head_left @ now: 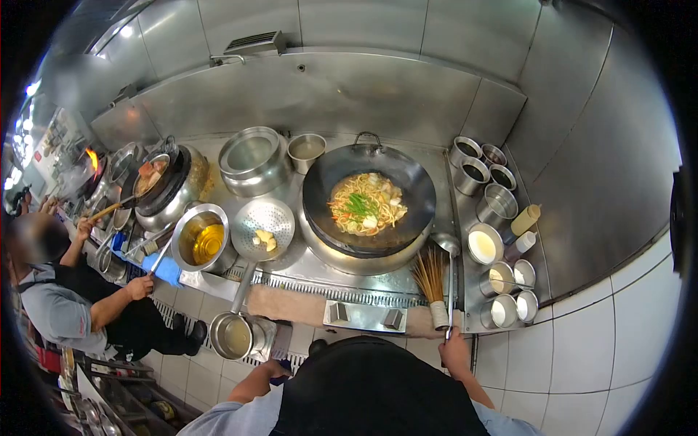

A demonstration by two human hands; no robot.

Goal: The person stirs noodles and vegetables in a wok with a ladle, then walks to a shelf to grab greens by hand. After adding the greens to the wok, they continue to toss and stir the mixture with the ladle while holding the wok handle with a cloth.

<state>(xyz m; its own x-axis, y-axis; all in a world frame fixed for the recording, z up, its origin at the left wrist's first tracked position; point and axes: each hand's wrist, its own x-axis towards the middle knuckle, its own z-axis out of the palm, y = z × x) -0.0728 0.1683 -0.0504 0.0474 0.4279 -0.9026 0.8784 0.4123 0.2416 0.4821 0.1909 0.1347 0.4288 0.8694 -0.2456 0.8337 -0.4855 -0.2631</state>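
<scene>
My right hand (pixel 454 352) is closed round the lower end of a long-handled ladle (pixel 450 291), whose bowl rests on the counter right of the wok. Low on the left, my left hand (pixel 270 369) is closed on what looks like a dark blue cloth (pixel 281 376), partly hidden by the fingers. Ahead of me a black wok (pixel 411 171) sits on the burner ring. Noodles (pixel 363 211) with chopped greens on top lie in it. A bamboo wok brush (pixel 430 280) lies beside the ladle, close to my right hand.
Left of the wok are a perforated strainer (pixel 269 214) holding pale yellow pieces, a pot of oil (pixel 207 243) and a lidded pot (pixel 251 156). Seasoning containers (pixel 483 243) and squeeze bottles (pixel 525 218) line the right. Another person (pixel 62 305) works at a wok on the left.
</scene>
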